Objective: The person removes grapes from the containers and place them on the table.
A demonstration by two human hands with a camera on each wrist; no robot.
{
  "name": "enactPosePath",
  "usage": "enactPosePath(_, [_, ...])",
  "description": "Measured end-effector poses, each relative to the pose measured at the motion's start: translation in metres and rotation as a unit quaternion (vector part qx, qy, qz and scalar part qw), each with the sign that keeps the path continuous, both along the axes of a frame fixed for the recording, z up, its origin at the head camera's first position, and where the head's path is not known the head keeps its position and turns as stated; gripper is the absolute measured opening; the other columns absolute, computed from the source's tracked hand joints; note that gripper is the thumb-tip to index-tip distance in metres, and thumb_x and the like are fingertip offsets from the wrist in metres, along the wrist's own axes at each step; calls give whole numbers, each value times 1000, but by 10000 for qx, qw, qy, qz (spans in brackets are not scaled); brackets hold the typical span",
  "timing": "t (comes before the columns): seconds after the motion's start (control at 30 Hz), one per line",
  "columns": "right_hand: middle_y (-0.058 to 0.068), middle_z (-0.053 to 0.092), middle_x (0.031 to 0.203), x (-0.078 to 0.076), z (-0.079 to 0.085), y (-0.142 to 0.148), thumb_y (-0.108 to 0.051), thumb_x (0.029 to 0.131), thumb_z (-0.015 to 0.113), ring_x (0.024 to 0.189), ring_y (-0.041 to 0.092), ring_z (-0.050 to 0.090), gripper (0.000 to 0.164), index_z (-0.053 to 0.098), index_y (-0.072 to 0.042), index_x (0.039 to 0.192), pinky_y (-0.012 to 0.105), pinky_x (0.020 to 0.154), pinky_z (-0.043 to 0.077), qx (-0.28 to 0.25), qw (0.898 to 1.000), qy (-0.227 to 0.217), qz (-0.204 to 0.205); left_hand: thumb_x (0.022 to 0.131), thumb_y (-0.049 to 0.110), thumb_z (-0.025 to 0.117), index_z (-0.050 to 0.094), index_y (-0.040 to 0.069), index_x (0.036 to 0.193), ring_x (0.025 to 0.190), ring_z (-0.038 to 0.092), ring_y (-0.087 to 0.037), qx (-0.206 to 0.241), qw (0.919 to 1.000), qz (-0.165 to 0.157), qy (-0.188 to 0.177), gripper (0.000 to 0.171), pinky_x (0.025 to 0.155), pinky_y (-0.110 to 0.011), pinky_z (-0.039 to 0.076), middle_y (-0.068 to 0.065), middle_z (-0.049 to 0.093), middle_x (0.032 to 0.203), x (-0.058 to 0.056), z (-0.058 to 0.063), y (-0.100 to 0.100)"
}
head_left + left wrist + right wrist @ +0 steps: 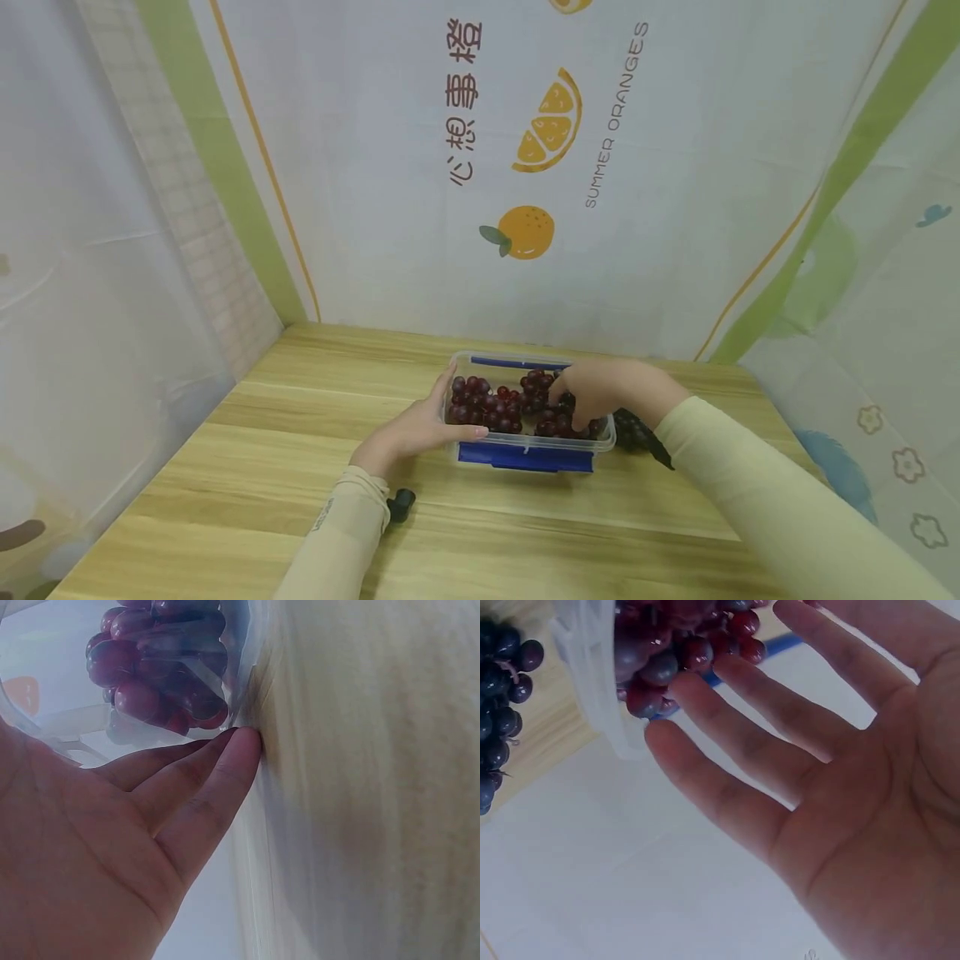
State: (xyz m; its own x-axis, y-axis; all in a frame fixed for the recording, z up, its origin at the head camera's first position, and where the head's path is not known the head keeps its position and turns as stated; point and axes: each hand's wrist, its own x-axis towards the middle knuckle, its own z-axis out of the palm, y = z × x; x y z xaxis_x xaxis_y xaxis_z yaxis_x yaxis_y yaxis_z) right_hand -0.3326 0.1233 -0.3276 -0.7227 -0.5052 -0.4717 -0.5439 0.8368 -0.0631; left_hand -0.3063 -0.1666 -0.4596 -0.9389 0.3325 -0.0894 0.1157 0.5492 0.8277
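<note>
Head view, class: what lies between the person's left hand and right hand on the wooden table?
In the head view, a clear plastic container of red grapes lies between them. The left hand rests against its left end; the right hand reaches over its right side.

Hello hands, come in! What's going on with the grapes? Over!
Left hand open, flat against clear plastic box with blue clips. Right hand open over the red grapes inside. Dark grape bunch lies on the table beside the box.

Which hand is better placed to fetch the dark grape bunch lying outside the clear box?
Probably the right hand: the dark grape bunch lies just beside it, at the box's right end. The left hand steadies the opposite end.
</note>
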Motion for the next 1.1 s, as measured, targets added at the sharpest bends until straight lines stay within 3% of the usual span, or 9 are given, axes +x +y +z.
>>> enactPosePath(0.13, [9, 65, 149, 2, -5, -3, -7, 93, 78, 106, 19, 65, 50, 70, -16, 141, 36, 77, 52, 100, 9999, -64, 3, 83, 68, 82, -14, 46, 168, 161, 27, -49, -8, 10000, 6, -26, 130, 125, -74, 29, -12, 8, 181, -1, 0, 0])
enactPosePath(0.27, [8, 67, 147, 4, -8, -6, -2, 92, 77, 93, 16, 62, 48, 71, -15, 138, 33, 70, 46, 90, 9998, -140, 52, 83, 68, 82, -14, 46, 168, 160, 28, -49, -15, 10000, 10, -20, 130, 125, -73, 29, -13, 9, 181, -1, 0, 0])
enactPosePath(0.37, [8, 65, 149, 5, -8, -8, -2, 92, 77, 87, 16, 64, 47, 73, -19, 136, 35, 67, 53, 118, 9997, -227, -54, 83, 68, 82, -14, 45, 168, 160, 28, -49, -25, 10000, -7, -12, 130, 125, -73, 29, -13, 9, 181, -1, 0, -1])
enactPosePath(0.57, [11, 56, 158, 3, -11, -14, 0, 93, 76, 79, 22, 71, 50, 71, -23, 138, 49, 67, 66, 208, 9983, -372, -393, 83, 68, 81, -15, 45, 168, 160, 29, -50, -28, 10000, 1, -6, 130, 125, -73, 29, -13, 8, 181, 0, 1, -2])
enactPosePath(0.73, [9, 62, 152, 0, -15, -18, 5, 93, 70, 60, 16, 57, 54, 69, -20, 141, 33, 51, 50, 419, 9985, -261, -223, 84, 67, 82, -14, 45, 169, 160, 28, -49, 0, 10000, -9, 28, 130, 126, -73, 29, -13, 7, 181, 0, 2, -3])
enactPosePath(0.87, [9, 66, 146, -2, -20, -20, 9, 92, 68, 53, 13, 44, 54, 70, -16, 140, 30, 51, 39, 470, 9986, -214, -113, 83, 67, 82, -14, 44, 169, 161, 26, -49, 20, 10000, -41, 23, 131, 126, -72, 27, -12, 6, 181, -1, 2, -1])
enactPosePath(1.1, [9, 63, 150, -5, -26, -23, -1, 96, 74, 56, 16, 63, 48, 69, -17, 141, 35, 57, 59, 358, 9988, -184, -262, 83, 67, 83, -13, 45, 168, 160, 29, -50, -11, 10000, -23, 11, 130, 125, -73, 29, -13, 9, 181, 0, 1, -1])
